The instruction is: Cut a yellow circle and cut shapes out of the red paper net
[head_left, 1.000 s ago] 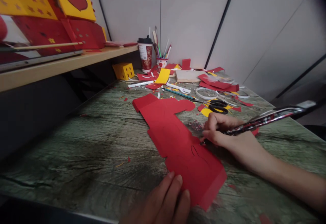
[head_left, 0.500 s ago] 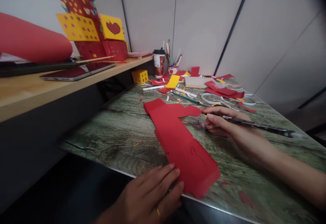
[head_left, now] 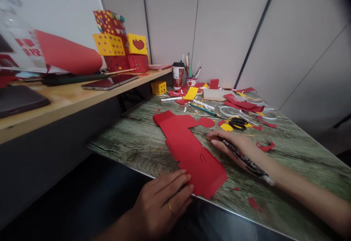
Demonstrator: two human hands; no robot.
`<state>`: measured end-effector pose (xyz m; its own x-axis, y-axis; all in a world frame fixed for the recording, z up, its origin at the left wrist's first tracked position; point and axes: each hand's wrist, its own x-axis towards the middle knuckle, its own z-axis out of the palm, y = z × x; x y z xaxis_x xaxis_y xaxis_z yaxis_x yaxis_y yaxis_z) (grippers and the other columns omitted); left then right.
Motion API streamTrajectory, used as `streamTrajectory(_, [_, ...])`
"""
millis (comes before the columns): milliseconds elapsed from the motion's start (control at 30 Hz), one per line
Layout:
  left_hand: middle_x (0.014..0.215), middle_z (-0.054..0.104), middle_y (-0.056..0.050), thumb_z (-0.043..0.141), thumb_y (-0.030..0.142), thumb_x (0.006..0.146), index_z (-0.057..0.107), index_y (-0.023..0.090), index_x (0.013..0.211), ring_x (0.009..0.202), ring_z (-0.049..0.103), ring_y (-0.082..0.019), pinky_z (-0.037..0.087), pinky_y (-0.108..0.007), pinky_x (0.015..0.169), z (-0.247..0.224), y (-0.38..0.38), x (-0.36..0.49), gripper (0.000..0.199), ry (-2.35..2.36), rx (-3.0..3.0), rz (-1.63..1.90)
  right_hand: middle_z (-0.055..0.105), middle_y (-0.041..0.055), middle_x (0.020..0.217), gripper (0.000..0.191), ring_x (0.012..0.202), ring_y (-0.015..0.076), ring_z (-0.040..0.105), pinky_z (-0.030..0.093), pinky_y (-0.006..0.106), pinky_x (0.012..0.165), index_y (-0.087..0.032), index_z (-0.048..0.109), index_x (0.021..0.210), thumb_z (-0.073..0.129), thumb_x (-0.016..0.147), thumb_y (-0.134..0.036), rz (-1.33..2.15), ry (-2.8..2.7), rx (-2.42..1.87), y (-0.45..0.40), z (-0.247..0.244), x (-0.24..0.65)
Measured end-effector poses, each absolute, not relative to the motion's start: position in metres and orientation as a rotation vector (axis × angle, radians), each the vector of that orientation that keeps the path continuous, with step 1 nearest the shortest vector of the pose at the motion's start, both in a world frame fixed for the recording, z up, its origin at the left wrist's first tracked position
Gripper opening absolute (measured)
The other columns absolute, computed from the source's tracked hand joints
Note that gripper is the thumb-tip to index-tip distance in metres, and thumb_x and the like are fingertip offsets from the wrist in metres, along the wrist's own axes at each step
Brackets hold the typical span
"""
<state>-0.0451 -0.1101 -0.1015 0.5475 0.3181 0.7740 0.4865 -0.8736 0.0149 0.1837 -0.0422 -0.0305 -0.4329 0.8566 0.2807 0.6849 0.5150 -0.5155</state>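
Note:
A red paper cutout (head_left: 186, 146), shaped like an unfolded box with tabs and creases, lies slanted across the table to its front edge. Small dark pen lines show on its lower panel. My left hand (head_left: 167, 197), with a ring on one finger, grips the cutout's near left edge with fingertips on top; its thumb is hidden. To the right, my right hand (head_left: 227, 144) is closed around a dark patterned pen (head_left: 244, 160) whose back end points toward the wrist. Its fingertips are low over the table, close to a red paper oval (head_left: 206, 122).
Black-handled scissors (head_left: 238, 123), a yellow paper oval (head_left: 226, 127) and red scraps lie beyond my right hand. A lidded cup (head_left: 178, 75) and a pen holder (head_left: 191, 82) stand at the back. The wooden shelf (head_left: 68, 100) at left carries stacked paper boxes (head_left: 109, 45) and a tablet (head_left: 109, 82).
My right hand has moved from the cutout's far tab toward me, its pen now tilted down along the wrist. The red oval now shows apart from the tab. The view has shifted left.

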Motion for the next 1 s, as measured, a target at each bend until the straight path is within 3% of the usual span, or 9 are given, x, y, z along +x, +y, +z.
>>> streamTrajectory(333, [0.096,0.062,-0.01,0.056,0.01,0.073,0.058,0.008,0.095,0.096,0.055,-0.017,0.047,-0.03,0.084,-0.097,-0.113,-0.042,0.022,-0.713,-2.579,-1.294,0.059,0.0048,0.105,0.022,0.102,0.0225,0.051,0.038,0.037,0.088,-0.025,0.053,0.101,0.043,0.083,-0.033,0.869,-2.073,-1.129,-0.059,-0.024,0.167])
streamTrajectory(533, [0.094,0.062,-0.01,0.054,0.009,0.073,0.059,0.008,0.093,0.093,0.056,-0.018,0.048,-0.03,0.082,-0.09,-0.115,-0.041,0.02,-0.715,-2.573,-1.322,0.059,0.0061,0.109,0.029,0.108,0.0217,0.05,0.039,0.036,0.09,-0.024,0.048,0.101,0.058,0.074,-0.024,1.144,-1.7,-1.047,-0.058,-0.028,0.161])
streamTrajectory(800, [0.084,0.065,-0.003,0.049,0.011,0.079,0.06,0.013,0.091,0.088,0.058,-0.013,0.047,-0.026,0.083,-0.064,-0.096,-0.061,0.017,-0.818,-2.789,-1.434,0.062,0.0056,0.107,0.02,0.107,0.0238,0.05,0.042,0.038,0.084,-0.026,0.048,0.094,0.052,0.076,-0.019,1.097,-1.734,-1.089,-0.056,-0.019,0.166])
streamTrajectory(1000, [0.106,0.057,-0.007,0.051,0.028,0.078,0.056,0.017,0.104,0.101,0.051,-0.021,0.039,-0.04,0.089,-0.036,-0.03,-0.098,0.029,-1.368,-2.521,-1.371,0.059,0.0055,0.096,0.016,0.096,0.024,0.054,0.043,0.034,0.076,-0.023,0.048,0.091,0.052,0.077,-0.02,0.768,-2.097,-1.02,-0.036,0.0,0.198])
